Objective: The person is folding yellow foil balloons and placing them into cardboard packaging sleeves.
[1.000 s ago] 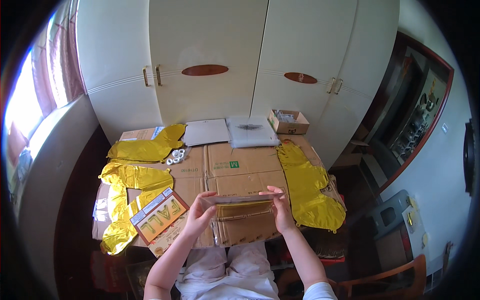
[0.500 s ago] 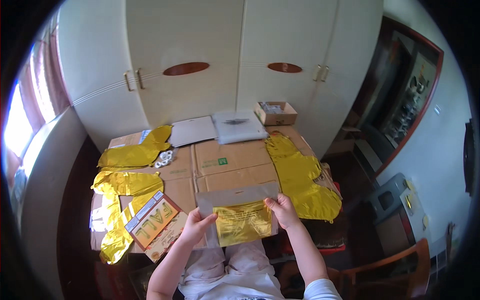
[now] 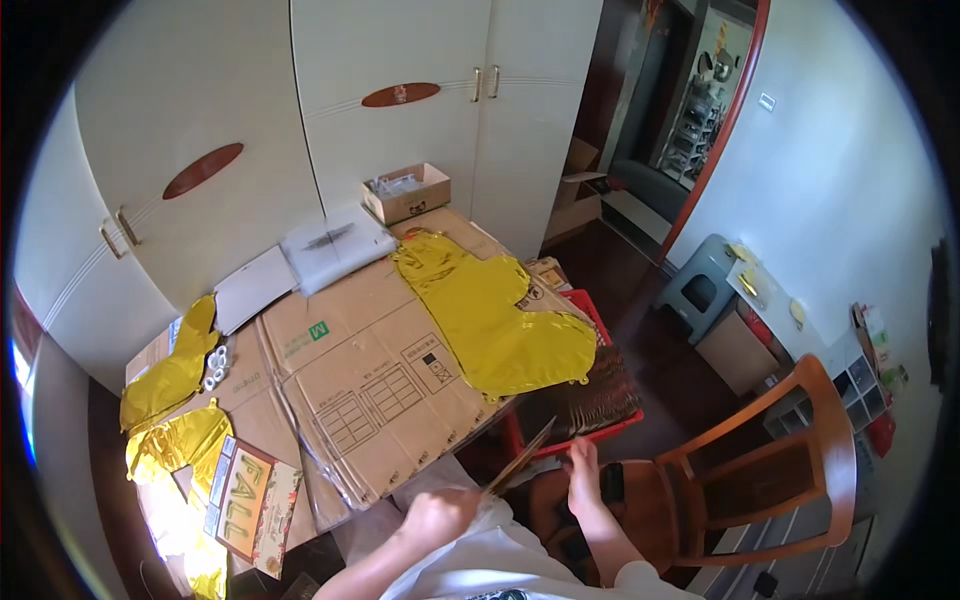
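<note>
My left hand [image 3: 440, 518] is closed on a clear packet [image 3: 520, 458] with folded gold foil inside, turned almost edge-on beyond the table's front edge. Beside it, not touching, my right hand [image 3: 584, 478] is held upright with its fingers stretched out and nothing in them. On the cardboard-covered table lies a large flat gold foil balloon [image 3: 490, 315] at the right. Two more gold foil balloons, one farther [image 3: 170, 375] and one nearer [image 3: 190, 455], lie at the left. A printed card with gold letters [image 3: 250, 505] partly covers the nearer one.
White rings [image 3: 215, 368] are clustered at the left. Along the back are a white sheet [image 3: 256, 284], a stack of clear bags [image 3: 335, 250] and an open cardboard box [image 3: 408, 195]. To my right are a red crate [image 3: 597, 432] of packed items, a wooden chair [image 3: 825, 450] and a grey stool [image 3: 695, 285].
My view has swung right. The packet, earlier flat between both hands, is now in my left hand alone, tilted edge-on and moved right. My right hand has let go.
</note>
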The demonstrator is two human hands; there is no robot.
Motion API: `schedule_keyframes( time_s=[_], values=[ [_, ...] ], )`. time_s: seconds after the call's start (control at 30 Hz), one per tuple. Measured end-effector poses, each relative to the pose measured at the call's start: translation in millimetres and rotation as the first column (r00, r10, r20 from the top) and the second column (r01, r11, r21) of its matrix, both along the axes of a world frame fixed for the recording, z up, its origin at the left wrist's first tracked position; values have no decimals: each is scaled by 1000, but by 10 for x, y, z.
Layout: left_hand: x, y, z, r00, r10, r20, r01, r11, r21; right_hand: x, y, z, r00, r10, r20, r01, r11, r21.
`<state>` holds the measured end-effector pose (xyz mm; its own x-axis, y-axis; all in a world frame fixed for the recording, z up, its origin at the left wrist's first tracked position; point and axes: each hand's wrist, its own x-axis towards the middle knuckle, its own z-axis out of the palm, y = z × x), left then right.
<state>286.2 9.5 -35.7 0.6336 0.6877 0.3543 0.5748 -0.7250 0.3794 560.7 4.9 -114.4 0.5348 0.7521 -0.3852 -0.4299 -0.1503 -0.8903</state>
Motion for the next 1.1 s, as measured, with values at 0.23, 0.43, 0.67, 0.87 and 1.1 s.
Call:
schedule_keyframes(
  time_s=[0.23,0.43,0.67,0.87,1.1],
  values=[
    [654,113,-356,997,55,49,-59,996,68,1038,225,-1001,205,323,924,-348,906,-239],
    [1078,481,-780,989,117,95,-100,980,-172,1065,844,-1517,297,375,878,-349,899,-265],
    [1630,708,-1055,937,169,306,-67,945,-319,1881,1054,-2063,934,350,68,-334,925,-183],
    [1918,861,-1086,956,227,188,-143,915,-376,1225,1058,-1271,920,371,-129,-388,909,-153],
    [2156,610,-924,994,66,84,-46,974,-220,1162,1180,-1250,889,320,-326,-371,923,-105]
  ],
)
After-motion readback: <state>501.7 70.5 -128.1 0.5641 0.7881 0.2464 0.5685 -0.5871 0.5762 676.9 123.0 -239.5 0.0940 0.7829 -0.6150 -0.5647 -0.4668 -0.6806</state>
